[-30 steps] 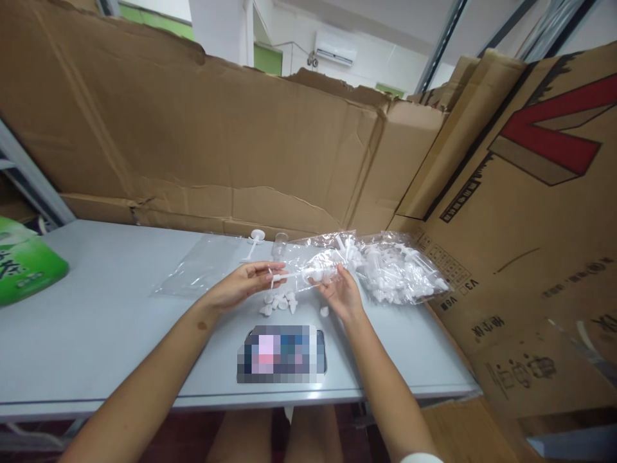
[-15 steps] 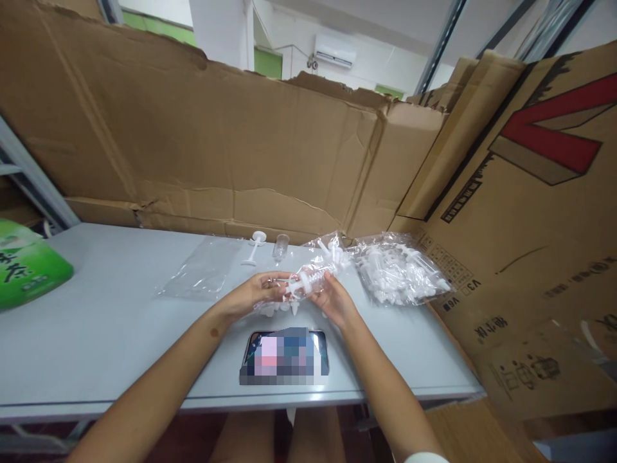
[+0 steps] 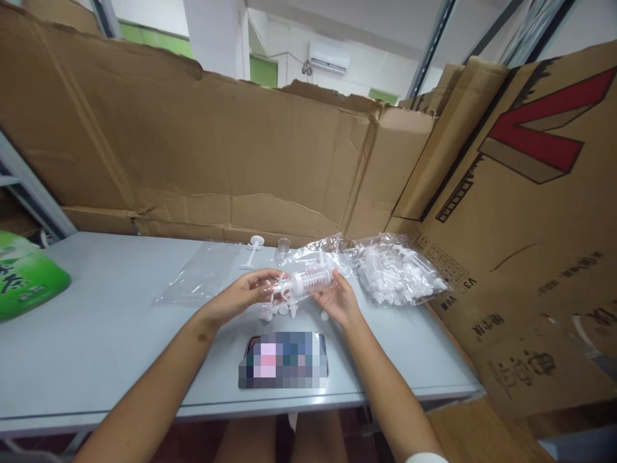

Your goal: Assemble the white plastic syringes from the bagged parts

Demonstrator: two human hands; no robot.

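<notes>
Between my two hands lies a plastic syringe (image 3: 314,281), with a clear ribbed barrel and white end fittings, tilted slightly up to the right. Glossy clear film shows around it, but I cannot tell whether it is inside a bag. My left hand (image 3: 250,289) is closed around its white handle end. At the barrel's far end, my right hand (image 3: 337,299) grips it with thumb on top and fingers underneath. Small white nozzles (image 3: 292,311) lie on the table just below. A clear bag with white parts (image 3: 325,260) rests behind the syringe.
A white plunger (image 3: 253,249) and a clear cup-like barrel (image 3: 283,248) stand at the back. A flat clear bag (image 3: 197,276) lies left, a full bag of white parts (image 3: 400,273) right. Nearer are a phone (image 3: 284,360) and, far left, a green package (image 3: 29,276). Cardboard (image 3: 193,141) walls the table.
The syringe has turned so its ribbed barrel shows more clearly between my hands. My left hand has shifted slightly left. The view has moved a little.
</notes>
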